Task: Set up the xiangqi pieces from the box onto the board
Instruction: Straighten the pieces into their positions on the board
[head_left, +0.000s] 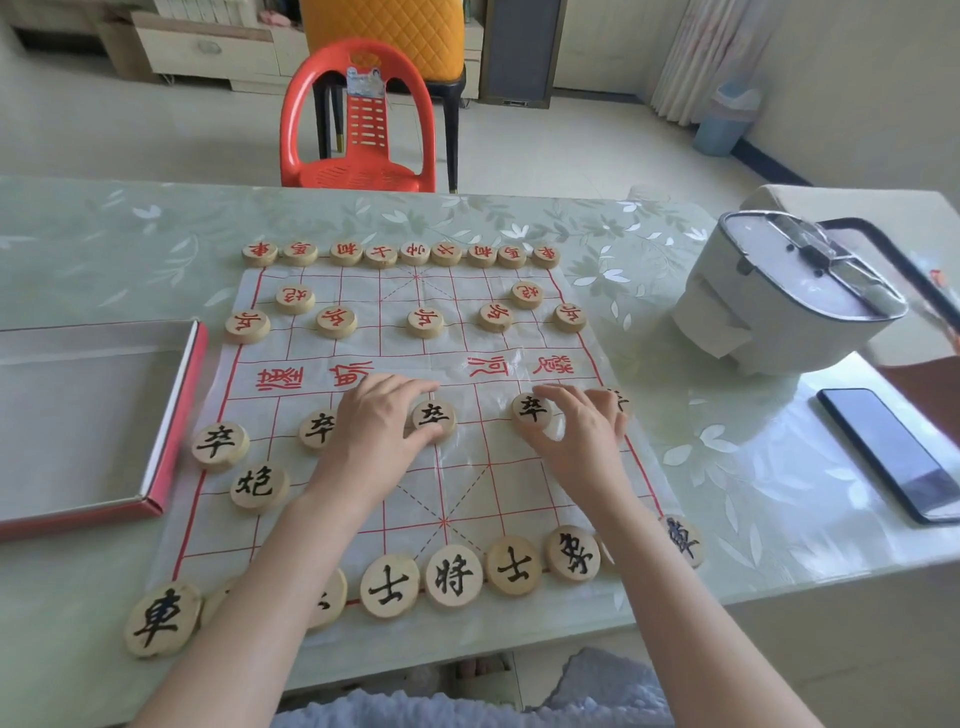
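Note:
A thin plastic xiangqi board (462, 483) with red lines lies on the table. Red-lettered wooden pieces (414, 253) fill the far rows. Black-lettered pieces line the near edge, such as the general (453, 576). My left hand (375, 426) grips the middle black soldier (434, 417) between thumb and fingers on the board. My right hand (584, 431) holds another black soldier (531, 409) the same way and partly hides a further piece at the right edge. The red-rimmed box (179, 415) sits left of the board and looks empty.
A white lidded pot (779, 306) stands at the right of the table, with a dark phone (896, 452) lying nearer me. A red plastic chair (358, 124) stands beyond the far edge. The table carries a pale green floral cover (104, 249).

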